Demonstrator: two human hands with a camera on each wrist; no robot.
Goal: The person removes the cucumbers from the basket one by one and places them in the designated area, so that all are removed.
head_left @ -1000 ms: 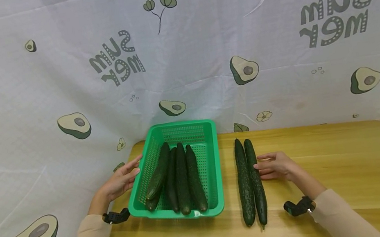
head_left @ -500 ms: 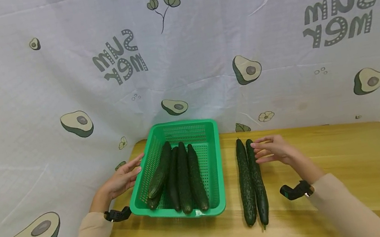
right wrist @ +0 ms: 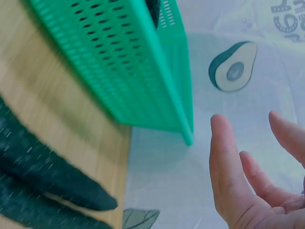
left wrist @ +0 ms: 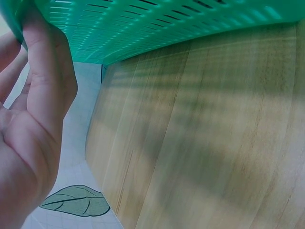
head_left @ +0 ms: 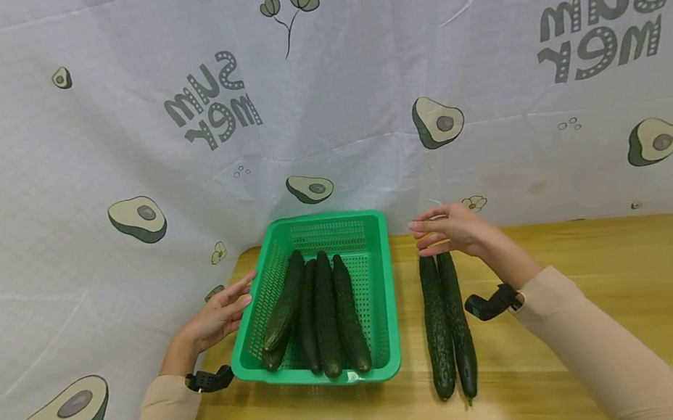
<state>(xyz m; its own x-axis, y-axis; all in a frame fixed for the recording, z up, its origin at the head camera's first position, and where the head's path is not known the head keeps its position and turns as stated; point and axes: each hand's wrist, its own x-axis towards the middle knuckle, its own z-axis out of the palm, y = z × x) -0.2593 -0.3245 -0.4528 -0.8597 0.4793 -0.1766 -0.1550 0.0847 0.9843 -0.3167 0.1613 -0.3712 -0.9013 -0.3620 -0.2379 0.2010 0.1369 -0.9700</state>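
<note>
In the head view, a green plastic basket (head_left: 387,290) holds several dark green cucumbers (head_left: 326,322). My left hand (head_left: 212,325) rests against its left rim, fingers extended; in the left wrist view the fingers (left wrist: 45,81) meet the basket's edge. Two more cucumbers lie side by side on the table right of the basket, a left one (head_left: 438,333) and a right one (head_left: 460,330). My right hand (head_left: 455,229) is over their far ends, hiding the tips, and holds nothing. Its fingers (right wrist: 226,167) are spread apart in the right wrist view.
The wooden table (head_left: 589,302) reaches right of the cucumbers. Behind it hangs a white cloth (head_left: 348,76) printed with avocados and lettering. Each wrist carries a small black camera, the right one (head_left: 490,304) near the right cucumber.
My right hand has moved from beside the right cucumber's middle, away from me and slightly leftward, to over the far ends of both. The left hand and the cucumbers have stayed put.
</note>
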